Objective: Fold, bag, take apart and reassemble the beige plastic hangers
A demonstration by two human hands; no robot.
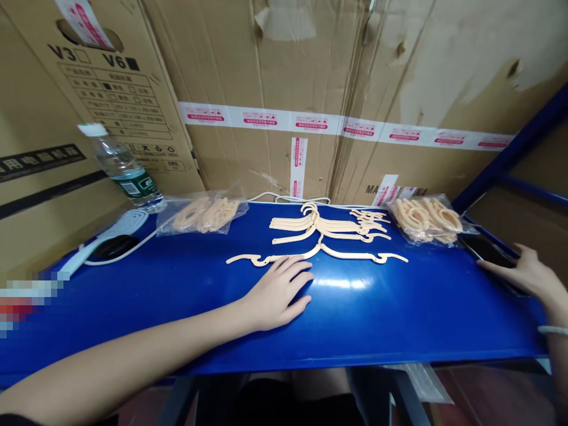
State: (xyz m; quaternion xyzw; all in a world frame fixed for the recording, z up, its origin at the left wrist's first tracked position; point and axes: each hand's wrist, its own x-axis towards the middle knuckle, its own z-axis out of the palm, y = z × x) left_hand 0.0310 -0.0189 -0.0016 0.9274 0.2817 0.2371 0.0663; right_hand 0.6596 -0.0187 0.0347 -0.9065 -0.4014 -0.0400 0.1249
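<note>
My left hand (281, 293) lies palm down on the blue table with its fingers spread. Its fingertips touch the left arm of the nearest beige plastic folding hanger (348, 254), which is laid out with both arms extended. Behind that hanger several more beige hangers (293, 223) lie stacked, their hooks pointing to the back. Over at the right edge, my right hand (532, 272) spans a dark smartphone (492, 251), its thumb and a finger at the phone's sides. Part of the phone is hidden under the hand.
Clear bags of beige hanger parts lie at the back left (206, 214) and back right (426, 219). A water bottle (128, 174), a black mouse (114, 247) and a white cable (146, 242) are on the left. Cardboard boxes (266, 71) wall the back; a blue frame (510, 142) stands right.
</note>
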